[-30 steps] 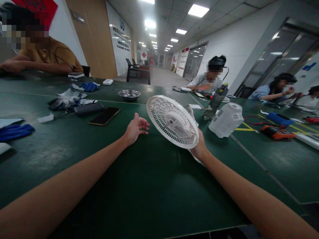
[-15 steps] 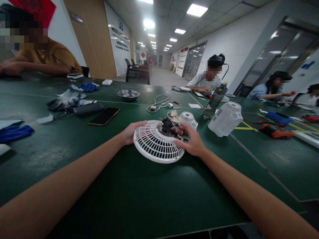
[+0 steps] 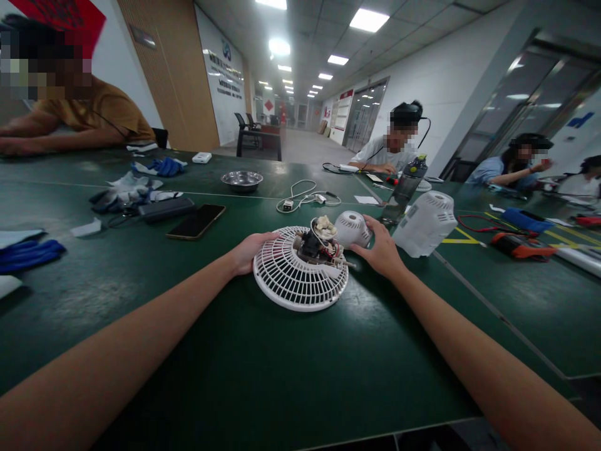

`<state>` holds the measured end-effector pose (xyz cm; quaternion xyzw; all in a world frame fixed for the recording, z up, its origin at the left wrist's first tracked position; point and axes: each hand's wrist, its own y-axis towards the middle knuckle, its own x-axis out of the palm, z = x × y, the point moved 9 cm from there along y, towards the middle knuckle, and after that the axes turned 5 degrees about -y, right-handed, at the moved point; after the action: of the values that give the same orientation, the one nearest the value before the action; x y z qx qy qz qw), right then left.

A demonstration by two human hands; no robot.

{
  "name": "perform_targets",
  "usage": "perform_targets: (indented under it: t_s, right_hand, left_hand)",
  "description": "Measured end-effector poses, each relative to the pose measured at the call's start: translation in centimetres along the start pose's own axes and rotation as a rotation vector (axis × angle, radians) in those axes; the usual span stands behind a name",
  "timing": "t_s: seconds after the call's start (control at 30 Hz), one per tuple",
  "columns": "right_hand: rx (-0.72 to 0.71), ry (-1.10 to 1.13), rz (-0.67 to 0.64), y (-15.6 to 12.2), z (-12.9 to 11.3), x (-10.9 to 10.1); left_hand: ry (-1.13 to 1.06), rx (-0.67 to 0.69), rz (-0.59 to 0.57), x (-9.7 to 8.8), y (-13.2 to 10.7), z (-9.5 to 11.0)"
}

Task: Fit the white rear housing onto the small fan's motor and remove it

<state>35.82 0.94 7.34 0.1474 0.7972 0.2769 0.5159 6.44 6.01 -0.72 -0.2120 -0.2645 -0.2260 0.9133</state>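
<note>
A round white fan grille [image 3: 298, 285] rests on the green table, with a bare motor [image 3: 315, 245] and its wires sitting on top. My left hand [image 3: 253, 252] grips the grille's left rim, thumb on top and the other fingers hidden. Just behind the motor stands a white vented motor cover [image 3: 352, 228]. My right hand [image 3: 382, 250] is curled around the cover's right side, with thumb and fingers touching it. Right of that hand stands a larger white plastic housing [image 3: 426, 224].
Behind lie a coiled white cable [image 3: 307, 197] and a metal bowl [image 3: 242, 181]. A water bottle [image 3: 404, 191] stands beyond the housing. To the left are a phone [image 3: 196, 222], a dark case [image 3: 166, 208] and gloves [image 3: 30, 252]. A multimeter [image 3: 522, 247] lies right. Several people sit around the table.
My right hand has let go of the grille and motor and moved right and back onto the white motor cover. The grille has settled slightly lower; my left hand stays on its rim.
</note>
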Motion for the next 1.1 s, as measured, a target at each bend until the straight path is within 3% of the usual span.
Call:
perform_targets:
  t_s: [0.1, 0.23, 0.37, 0.47, 0.53, 0.6, 0.7, 0.8, 1.1]
  right_hand:
    - [0.088, 0.002, -0.034, 0.1, 1.6, 1.0]
    - [0.317, 0.123, -0.034, -0.2, 3.6, 1.2]
    - [0.62, 0.695, -0.005, -1.1, 4.5, 2.1]
    - [0.707, 1.07, -0.105, -1.5, 2.1, 3.7]
    - [0.671, 1.204, -0.13, -1.5, 0.1, 3.8]
    - [0.572, 1.232, -0.069, -1.4, -1.6, 3.0]
    - [0.348, 1.081, -0.003, -1.3, -4.0, 1.2]
    - [0.144, 0.872, -0.043, -1.5, -6.3, 0.4]
    - [-0.046, 0.663, -0.06, -1.7, -8.0, -0.1]
  left_hand:
    - [-0.002, -0.012, 0.003, 0.2, -0.1, 0.0]
    - [-0.009, -0.022, 0.017, 0.0, -0.2, 0.0]
    - [-0.008, -0.027, 0.021, -0.2, -0.1, -0.1]
    - [-0.003, -0.02, 0.017, -0.1, -0.1, 0.0]
    - [-0.01, -0.015, 0.0, 0.0, -0.1, 0.0]
    - [-0.019, -0.016, -0.003, 0.0, 0.0, -0.1]
    - [-0.016, -0.014, 0.008, -0.3, 0.2, -0.1]
    - [-0.016, -0.01, -0.001, -0.4, 0.3, -0.1]
    - [0.003, 0.012, 0.035, -0.8, 0.7, 0.0]
